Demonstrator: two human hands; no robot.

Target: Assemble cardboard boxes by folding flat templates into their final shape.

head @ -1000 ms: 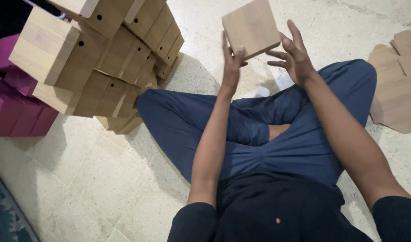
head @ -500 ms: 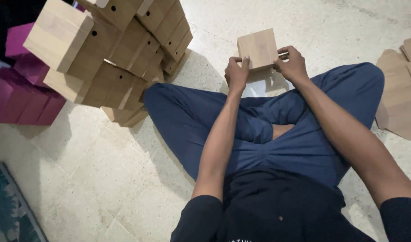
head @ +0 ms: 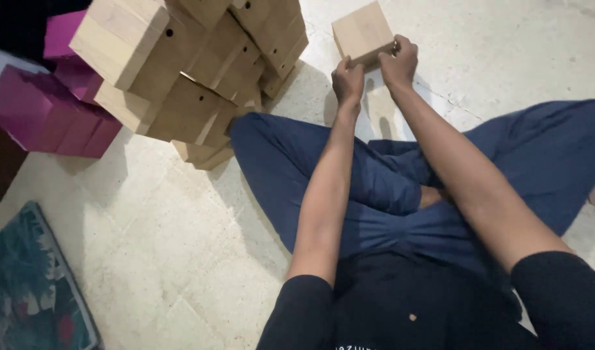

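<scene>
On the floor ahead, one tan box [head: 362, 30], both hands' grip clamped on it; beside it, perhaps ten stacked boxes [head: 193, 71].

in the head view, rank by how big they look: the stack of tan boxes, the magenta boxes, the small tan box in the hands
1. stack of tan boxes, largest.
2. magenta boxes.
3. small tan box, held by left hand and right hand. It lies farther from the camera, so true size is unsure.

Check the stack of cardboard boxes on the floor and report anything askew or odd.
The pile of brown cardboard boxes sits unevenly, boxes tilted at differing angles rather than squared. The left hand and right hand hold a small brown cardboard box apart from it. No damage shows.
</scene>
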